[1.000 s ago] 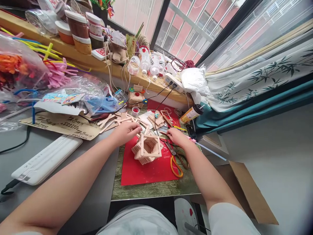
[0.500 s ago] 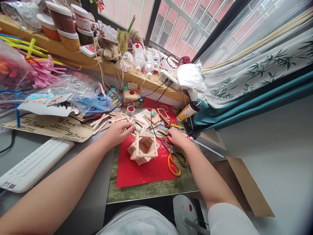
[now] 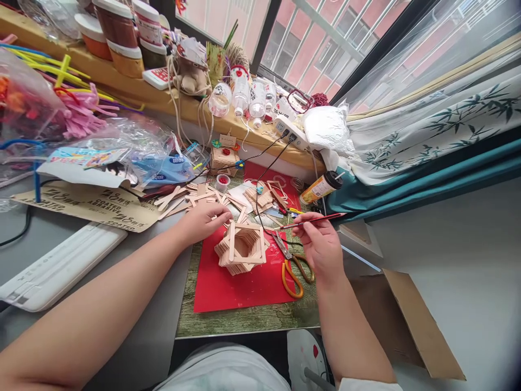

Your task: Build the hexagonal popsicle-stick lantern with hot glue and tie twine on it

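Note:
My right hand [image 3: 319,244] pinches a slim red pencil [image 3: 325,217] above the right side of the red sheet [image 3: 244,293]. The pencil lies almost level, one end toward the middle. My left hand [image 3: 207,221] is closed, thumb against the fingers, just behind the left corner of a hollow box of stacked craft sticks [image 3: 240,255]. What its fingers hold, if anything, is hidden. Orange-handled scissors [image 3: 291,266] lie with open handles on the sheet's right edge, below my right hand.
Loose craft sticks [image 3: 201,193], a small cup of red bits [image 3: 222,182] and a stick panel [image 3: 260,198] lie behind the box. A black cable [image 3: 257,209] crosses the table. A drink cup [image 3: 321,187] stands at back right. Plastic bags [image 3: 158,168] crowd the left.
My right hand has lifted and moved right, turning palm inward, with the pencil raised in its fingers. My left hand stays near the stick box. The view has shifted slightly.

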Action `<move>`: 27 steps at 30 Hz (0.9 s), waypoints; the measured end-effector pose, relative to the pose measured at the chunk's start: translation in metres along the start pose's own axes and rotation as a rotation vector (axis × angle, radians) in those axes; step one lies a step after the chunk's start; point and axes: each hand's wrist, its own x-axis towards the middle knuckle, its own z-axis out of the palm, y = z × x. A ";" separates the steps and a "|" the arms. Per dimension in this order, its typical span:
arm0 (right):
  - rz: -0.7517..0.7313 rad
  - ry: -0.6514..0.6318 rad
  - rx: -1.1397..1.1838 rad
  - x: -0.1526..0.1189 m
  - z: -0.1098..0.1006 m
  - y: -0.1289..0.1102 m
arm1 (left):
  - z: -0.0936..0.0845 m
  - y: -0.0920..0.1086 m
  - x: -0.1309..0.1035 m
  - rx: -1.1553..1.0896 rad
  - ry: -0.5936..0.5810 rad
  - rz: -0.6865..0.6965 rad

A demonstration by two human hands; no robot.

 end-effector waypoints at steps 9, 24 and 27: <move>0.111 -0.027 0.076 -0.011 0.034 0.013 | -0.003 0.001 -0.001 0.000 0.001 0.004; 0.094 0.181 0.277 -0.050 0.022 0.079 | 0.005 -0.002 -0.001 -0.051 0.013 -0.003; 0.095 0.174 0.315 -0.053 0.020 0.079 | 0.000 0.007 -0.002 -0.084 0.070 -0.013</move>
